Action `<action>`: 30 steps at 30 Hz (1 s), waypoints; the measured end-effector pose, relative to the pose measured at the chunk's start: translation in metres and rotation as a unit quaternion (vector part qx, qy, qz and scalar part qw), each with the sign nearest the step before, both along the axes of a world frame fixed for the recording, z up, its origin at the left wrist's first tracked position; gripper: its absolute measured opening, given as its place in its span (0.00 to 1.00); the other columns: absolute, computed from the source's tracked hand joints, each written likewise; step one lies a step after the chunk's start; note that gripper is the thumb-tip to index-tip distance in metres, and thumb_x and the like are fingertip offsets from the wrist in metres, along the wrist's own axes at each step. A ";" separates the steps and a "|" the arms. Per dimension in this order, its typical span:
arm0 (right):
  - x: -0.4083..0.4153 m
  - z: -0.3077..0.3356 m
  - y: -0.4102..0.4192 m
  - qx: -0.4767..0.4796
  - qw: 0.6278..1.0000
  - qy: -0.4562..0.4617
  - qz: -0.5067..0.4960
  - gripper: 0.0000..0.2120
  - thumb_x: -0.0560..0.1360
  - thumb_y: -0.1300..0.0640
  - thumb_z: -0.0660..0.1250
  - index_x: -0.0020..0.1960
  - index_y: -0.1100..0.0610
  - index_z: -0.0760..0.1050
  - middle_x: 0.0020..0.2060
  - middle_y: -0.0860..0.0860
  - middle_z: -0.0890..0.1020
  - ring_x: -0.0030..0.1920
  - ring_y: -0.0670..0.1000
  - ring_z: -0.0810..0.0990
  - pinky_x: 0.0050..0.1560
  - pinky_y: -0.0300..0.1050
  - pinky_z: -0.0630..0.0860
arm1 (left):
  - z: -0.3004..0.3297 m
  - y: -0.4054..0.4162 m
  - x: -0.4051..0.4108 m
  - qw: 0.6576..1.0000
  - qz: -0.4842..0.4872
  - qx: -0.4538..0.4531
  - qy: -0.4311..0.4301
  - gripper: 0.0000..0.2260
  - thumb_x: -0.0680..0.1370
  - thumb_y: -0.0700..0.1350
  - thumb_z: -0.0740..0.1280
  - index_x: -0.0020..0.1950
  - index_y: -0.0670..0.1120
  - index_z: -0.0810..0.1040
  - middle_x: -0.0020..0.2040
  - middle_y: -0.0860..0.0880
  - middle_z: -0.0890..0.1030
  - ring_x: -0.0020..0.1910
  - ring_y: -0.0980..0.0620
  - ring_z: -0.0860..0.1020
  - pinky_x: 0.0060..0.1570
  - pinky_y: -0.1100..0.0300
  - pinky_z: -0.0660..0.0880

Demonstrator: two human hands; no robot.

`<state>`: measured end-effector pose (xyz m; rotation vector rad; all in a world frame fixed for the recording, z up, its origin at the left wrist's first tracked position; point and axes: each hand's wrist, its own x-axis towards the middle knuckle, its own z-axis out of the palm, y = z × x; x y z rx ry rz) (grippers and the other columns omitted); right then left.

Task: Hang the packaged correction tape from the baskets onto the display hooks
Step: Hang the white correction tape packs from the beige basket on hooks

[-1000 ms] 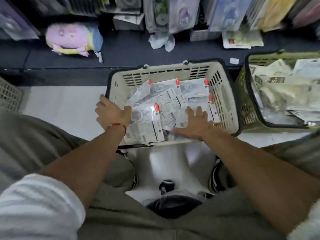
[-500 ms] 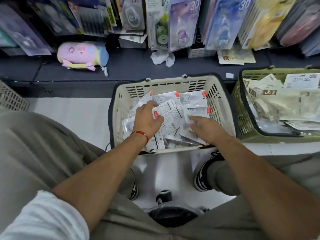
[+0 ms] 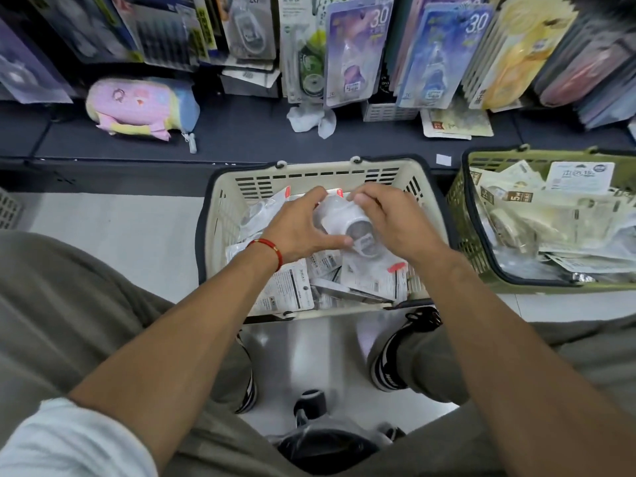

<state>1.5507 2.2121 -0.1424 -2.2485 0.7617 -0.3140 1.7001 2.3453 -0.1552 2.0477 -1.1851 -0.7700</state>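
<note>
Together, the left hand [image 3: 303, 228] and right hand [image 3: 395, 222] clutch a clear correction-tape pack [image 3: 347, 223] over the beige basket [image 3: 309, 173], beneath hanging cards [image 3: 358, 49] marked "30".

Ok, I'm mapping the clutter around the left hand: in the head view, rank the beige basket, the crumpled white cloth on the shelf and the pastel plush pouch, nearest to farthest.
1. Beige basket: directly under the left hand, which is inside it.
2. Crumpled white cloth: on the dark shelf, straight ahead.
3. Pastel plush pouch: on the shelf, far to the left.
</note>
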 end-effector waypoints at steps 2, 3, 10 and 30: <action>0.009 0.000 0.004 0.071 0.997 -0.037 -0.018 0.09 0.85 0.51 0.64 0.58 0.51 0.83 0.51 0.46 0.86 0.52 0.49 0.84 0.52 0.46 0.79 | -0.004 0.005 0.009 1.000 0.020 -0.007 0.011 0.24 0.69 0.54 0.83 0.53 0.49 0.73 0.43 0.56 0.78 0.40 0.55 0.76 0.36 0.63 0.71; 0.012 -0.002 0.004 0.094 0.993 -0.056 -0.045 0.10 0.85 0.50 0.64 0.58 0.52 0.82 0.53 0.45 0.86 0.53 0.48 0.84 0.54 0.45 0.79 | -0.006 0.008 0.013 0.999 0.026 -0.008 0.023 0.22 0.70 0.52 0.82 0.54 0.49 0.74 0.43 0.55 0.79 0.39 0.56 0.78 0.35 0.66 0.72; -0.002 -0.068 0.013 0.156 0.921 0.314 -0.166 0.37 0.82 0.37 0.64 0.80 0.59 0.61 0.75 0.62 0.73 0.73 0.64 0.74 0.72 0.58 0.71 | -0.019 0.046 0.041 0.926 0.302 -0.074 0.213 0.22 0.80 0.43 0.74 0.69 0.45 0.69 0.62 0.46 0.81 0.46 0.55 0.85 0.43 0.53 0.86; -0.019 0.000 0.005 0.431 0.820 -0.190 -0.326 0.15 0.76 0.75 0.64 0.57 0.60 0.75 0.60 0.59 0.81 0.56 0.56 0.84 0.42 0.43 0.83 | -0.010 0.041 0.026 0.772 0.436 -0.158 0.435 0.21 0.77 0.39 0.75 0.68 0.47 0.73 0.59 0.41 0.84 0.50 0.42 0.87 0.44 0.47 0.86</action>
